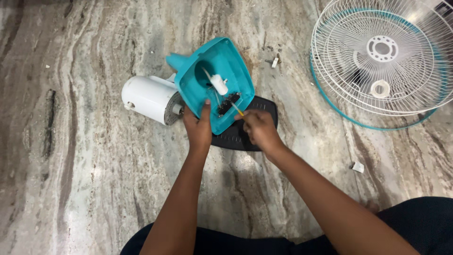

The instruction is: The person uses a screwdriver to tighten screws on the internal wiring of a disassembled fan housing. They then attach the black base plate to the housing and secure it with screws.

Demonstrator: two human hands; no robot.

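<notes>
A floor of grey and brown veined stone (94,189) fills the view, seen from above. Nearest the camera, dark trousers are seen at the lower edge, and two bare forearms reach forward from there.

The left hand (198,128) is laid against the near edge of a turquoise fan base shell (214,78), with the fingers pressed together behind it and the thumb placed on its inner face, so that the shell is gripped and held tilted with its hollow side turned up. The right hand (259,128) is closed in a pinch around the handle of a thin screwdriver (237,110), whose yellowish tip is pointed into the shell at a dark switch board (228,104). Just beyond that board, a white cylindrical part (219,84) with thin wires is seen inside the shell.

Under the shell and both hands, a black slotted bottom plate (245,137) lies flat on the floor. To the left, touching the shell, a white fan motor housing (148,98) rests on its side.

Farther off, small screws (274,61) are scattered on the stone, and a small white piece (358,166) lies to the right. At the upper right, white wire fan guards (382,61) with a turquoise rim are stacked flat.
</notes>
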